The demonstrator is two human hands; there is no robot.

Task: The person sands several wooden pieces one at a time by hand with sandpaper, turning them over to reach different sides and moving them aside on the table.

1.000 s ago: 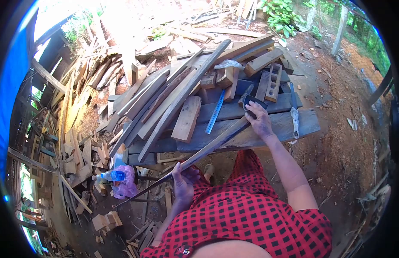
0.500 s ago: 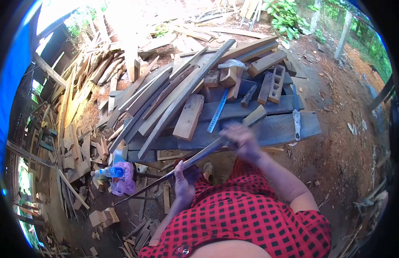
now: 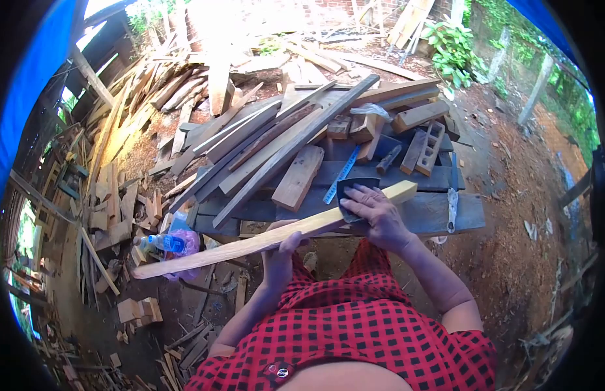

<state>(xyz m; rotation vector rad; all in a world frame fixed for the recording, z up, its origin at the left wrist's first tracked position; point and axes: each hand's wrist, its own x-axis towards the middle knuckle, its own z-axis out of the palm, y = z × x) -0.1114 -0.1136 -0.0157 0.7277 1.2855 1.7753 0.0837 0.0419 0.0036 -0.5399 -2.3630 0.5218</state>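
A long pale wooden strip (image 3: 230, 249) slants across in front of me, its right end resting over the dark plank bench (image 3: 432, 212). My left hand (image 3: 284, 254) is wrapped round the strip near its middle from below, thumb on the near side. On the strip's upper face, toward its right end, my right hand (image 3: 379, 216) presses a dark sheet of sandpaper (image 3: 346, 189), which is partly hidden under the fingers. A blue ruler (image 3: 342, 174) lies on the bench just beyond that hand. To the right is a tool with a white-wrapped handle (image 3: 452, 210).
Several long boards (image 3: 296, 150) and a short wooden block (image 3: 300, 177) are piled on the bench. A slotted wooden piece (image 3: 431, 148) lies behind. At left stand a plastic bottle (image 3: 167, 243) and a pink bag (image 3: 188, 242), with wood offcuts (image 3: 139, 311) on the ground.
The strip has rolled to show a broad pale face, and its left end has risen. My right hand, blurred before, is now sharp, with the sandpaper plainly visible under it.
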